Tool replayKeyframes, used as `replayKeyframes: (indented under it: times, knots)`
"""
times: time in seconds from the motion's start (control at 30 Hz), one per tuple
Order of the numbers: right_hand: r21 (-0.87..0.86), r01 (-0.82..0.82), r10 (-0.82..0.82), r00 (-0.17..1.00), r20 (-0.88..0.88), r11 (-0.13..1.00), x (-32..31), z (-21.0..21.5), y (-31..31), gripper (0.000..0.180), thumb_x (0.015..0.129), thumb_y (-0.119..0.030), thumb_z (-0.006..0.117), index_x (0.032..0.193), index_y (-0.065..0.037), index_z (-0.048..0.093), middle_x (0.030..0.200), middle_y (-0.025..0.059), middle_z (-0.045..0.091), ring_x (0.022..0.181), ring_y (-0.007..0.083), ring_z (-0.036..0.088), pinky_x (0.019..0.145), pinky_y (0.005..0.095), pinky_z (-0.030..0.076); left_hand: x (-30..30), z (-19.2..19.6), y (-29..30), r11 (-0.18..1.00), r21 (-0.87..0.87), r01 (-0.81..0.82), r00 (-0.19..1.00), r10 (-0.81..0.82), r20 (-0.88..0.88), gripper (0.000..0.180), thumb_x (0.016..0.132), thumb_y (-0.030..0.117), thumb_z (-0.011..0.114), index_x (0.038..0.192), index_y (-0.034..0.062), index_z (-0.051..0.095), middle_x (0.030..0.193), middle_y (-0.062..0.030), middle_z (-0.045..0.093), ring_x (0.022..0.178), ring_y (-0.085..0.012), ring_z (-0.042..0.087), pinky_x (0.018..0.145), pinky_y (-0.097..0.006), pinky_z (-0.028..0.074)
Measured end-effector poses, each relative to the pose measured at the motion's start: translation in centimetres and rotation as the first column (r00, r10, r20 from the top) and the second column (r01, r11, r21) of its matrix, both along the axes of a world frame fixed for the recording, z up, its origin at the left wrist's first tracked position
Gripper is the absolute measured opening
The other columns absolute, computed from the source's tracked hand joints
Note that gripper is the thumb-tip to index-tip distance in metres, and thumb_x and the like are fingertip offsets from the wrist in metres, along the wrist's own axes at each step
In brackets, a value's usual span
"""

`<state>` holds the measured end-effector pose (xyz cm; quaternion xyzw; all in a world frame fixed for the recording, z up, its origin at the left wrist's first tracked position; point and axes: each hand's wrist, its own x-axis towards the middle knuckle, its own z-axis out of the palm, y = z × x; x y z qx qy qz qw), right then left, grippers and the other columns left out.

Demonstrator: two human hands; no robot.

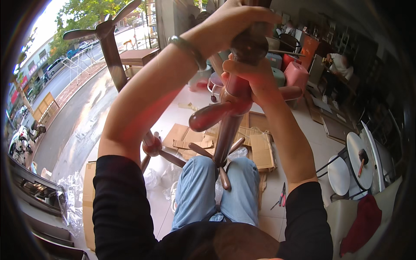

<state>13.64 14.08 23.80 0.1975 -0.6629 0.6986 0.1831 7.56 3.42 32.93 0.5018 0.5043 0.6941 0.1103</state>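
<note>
Between my knees stands a glossy brown coat stand [228, 134], its pole rising toward me with rounded pegs partway up and more arms splayed low between my legs. My right hand [255, 76] is wrapped round the pole just under a dark ball-shaped part [249, 45], thumb across the front. Above that ball, my left hand [238, 17] curls round the upper section; its fingertips are slightly blurred and partly out of sight. A bangle [188, 51] circles my left wrist. The very top of the pole leaves the picture.
Another brown coat stand [110, 56] rises at the left. Flattened cardboard [262, 151] and clear plastic wrap [151, 177] lie on the floor. Red-handled pliers [282, 197] are by my right leg. A hammer [362, 160] rests on a round white seat at right. A person [340, 69] sits far right.
</note>
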Motion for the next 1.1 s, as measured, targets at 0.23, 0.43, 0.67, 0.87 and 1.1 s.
replayKeyframes:
  times: [0.23, 0.43, 0.67, 0.87, 1.1]
  knots:
    - [0.02, -0.028, 0.029, 0.998, -0.055, 0.999, 0.6, -0.3, -0.3, 0.036, 0.071, -0.019, 0.084, 0.096, -0.002, 0.066, 0.081, 0.0048, 0.066, 0.07, 0.0133, 0.064, 0.066, 0.0277, 0.051, -1.4, 0.3, -0.1, 0.927, -0.042, 0.374, 0.927, -0.374, 0.002, 0.021, 0.078, 0.008, 0.073, 0.092, 0.006, 0.058, 0.073, -0.0041, 0.057, 0.062, -0.0132, 0.056, 0.054, -0.029, 0.046]
    - [-0.003, -0.108, 0.108, 0.993, -0.043, 0.994, 0.2, -0.1, -0.4, 0.039, 0.071, -0.022, 0.084, 0.099, -0.001, 0.066, 0.083, 0.0059, 0.067, 0.076, 0.0141, 0.065, 0.07, 0.0286, 0.052, -3.2, 0.1, 0.1, 0.747, -0.013, 0.665, 0.747, -0.664, 0.037, 0.028, 0.078, 0.011, 0.073, 0.099, 0.0054, 0.055, 0.078, -0.0051, 0.058, 0.07, -0.0183, 0.058, 0.063, -0.032, 0.051]
    - [0.017, -0.029, 0.03, 0.998, -0.063, 0.999, -0.5, -0.1, 0.1, 0.038, 0.072, -0.02, 0.083, 0.1, -0.001, 0.066, 0.085, 0.0063, 0.067, 0.075, 0.0141, 0.065, 0.068, 0.0289, 0.052, 2.1, -0.9, -0.2, 0.896, 0.157, -0.415, 0.861, 0.442, -0.25, 0.022, 0.08, 0.009, 0.069, 0.096, 0.0019, 0.057, 0.077, -0.0042, 0.061, 0.067, -0.0117, 0.061, 0.059, -0.026, 0.05]
    - [-0.016, -0.073, 0.072, 0.996, -0.055, 0.997, -0.1, -0.3, 0.0, 0.038, 0.073, -0.018, 0.082, 0.103, -0.002, 0.065, 0.085, 0.005, 0.067, 0.076, 0.0131, 0.064, 0.067, 0.0287, 0.052, -2.8, 0.2, -0.3, 0.925, -0.091, 0.369, 0.922, -0.377, -0.091, 0.024, 0.076, 0.009, 0.072, 0.095, 0.0056, 0.058, 0.078, -0.0038, 0.06, 0.066, -0.0135, 0.06, 0.058, -0.028, 0.051]
    - [0.065, -0.001, 0.004, 0.999, -0.042, 0.998, -0.6, -0.2, -0.2, 0.037, 0.073, -0.02, 0.082, 0.102, -0.004, 0.066, 0.086, 0.0036, 0.066, 0.075, 0.0121, 0.062, 0.07, 0.0286, 0.05, -1.3, 0.0, -0.9, 0.989, -0.049, 0.138, 0.988, -0.141, -0.068, 0.018, 0.079, 0.011, 0.071, 0.092, 0.0063, 0.059, 0.074, -0.0027, 0.059, 0.062, -0.0122, 0.059, 0.055, -0.028, 0.05]
